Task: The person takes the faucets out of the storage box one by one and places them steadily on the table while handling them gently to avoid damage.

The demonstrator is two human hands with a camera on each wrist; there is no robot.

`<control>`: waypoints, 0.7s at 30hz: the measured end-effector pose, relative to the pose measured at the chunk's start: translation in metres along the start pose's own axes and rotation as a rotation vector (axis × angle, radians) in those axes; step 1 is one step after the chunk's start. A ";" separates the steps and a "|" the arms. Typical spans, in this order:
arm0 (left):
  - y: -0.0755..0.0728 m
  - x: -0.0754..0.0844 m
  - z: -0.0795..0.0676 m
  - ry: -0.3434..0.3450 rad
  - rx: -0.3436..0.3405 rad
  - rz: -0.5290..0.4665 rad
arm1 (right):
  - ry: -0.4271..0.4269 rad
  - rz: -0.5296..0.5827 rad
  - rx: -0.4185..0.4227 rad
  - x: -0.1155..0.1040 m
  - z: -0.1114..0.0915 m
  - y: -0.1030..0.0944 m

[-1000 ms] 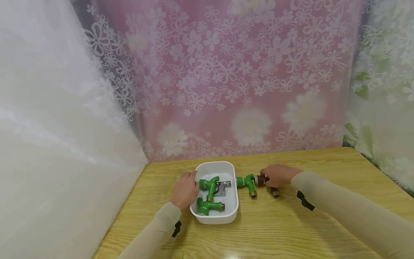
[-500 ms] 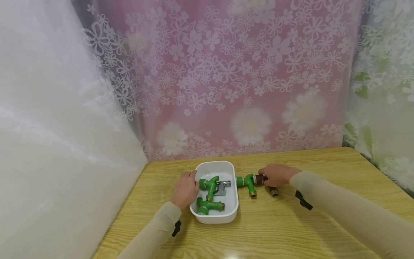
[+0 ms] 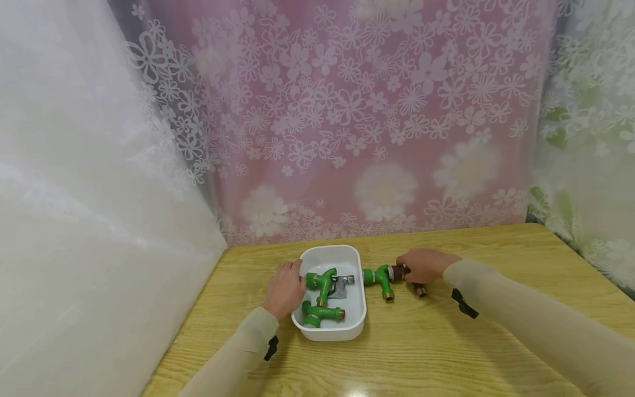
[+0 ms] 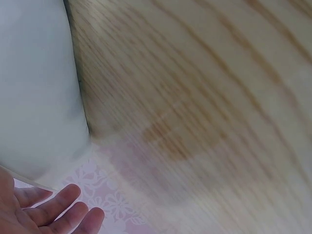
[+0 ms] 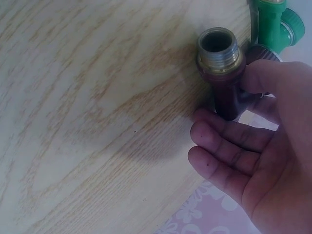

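A white tray [image 3: 329, 251] holds two green pipe fittings, one [image 3: 321, 280] behind the other [image 3: 318, 315], and a small metal piece [image 3: 342, 286]. My left hand [image 3: 289, 283] rests against the tray's left wall [image 4: 34, 97], its fingers [image 4: 58, 209] loosely straight and holding nothing. To the right of the tray a third green fitting [image 3: 382, 277] lies on the table. A dark brown fitting [image 5: 225, 85] with a brass threaded end lies beside it. My right hand [image 3: 420, 264] holds the brown fitting between thumb and fingers [image 5: 229, 131].
The wooden table [image 3: 446, 342] stretches wide in front and to the right of the tray. Flowered curtains [image 3: 357, 121] close off the back, and pale sheeting [image 3: 89, 220] stands along the left edge.
My right hand has shifted slightly left and away from me with the brown fitting. The left hand and the tray have stayed put.
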State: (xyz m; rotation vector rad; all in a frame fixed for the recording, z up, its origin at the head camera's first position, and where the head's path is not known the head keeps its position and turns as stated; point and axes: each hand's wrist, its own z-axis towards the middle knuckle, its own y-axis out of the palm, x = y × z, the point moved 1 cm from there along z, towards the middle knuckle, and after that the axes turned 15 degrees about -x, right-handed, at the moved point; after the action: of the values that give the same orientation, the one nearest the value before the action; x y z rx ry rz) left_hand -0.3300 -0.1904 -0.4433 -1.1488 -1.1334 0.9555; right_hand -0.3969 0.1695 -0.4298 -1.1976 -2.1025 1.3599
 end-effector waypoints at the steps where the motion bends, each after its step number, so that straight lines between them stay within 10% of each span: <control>1: 0.000 0.000 0.000 0.001 0.001 0.000 | 0.001 -0.001 0.001 0.000 0.000 0.000; 21: 0.001 0.001 0.001 -0.003 0.008 0.003 | -0.004 0.059 0.007 0.000 0.000 0.004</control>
State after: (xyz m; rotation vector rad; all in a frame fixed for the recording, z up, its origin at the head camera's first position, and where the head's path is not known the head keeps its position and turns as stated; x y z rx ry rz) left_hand -0.3306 -0.1895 -0.4441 -1.1432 -1.1293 0.9642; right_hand -0.3954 0.1700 -0.4331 -1.2650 -2.0786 1.3952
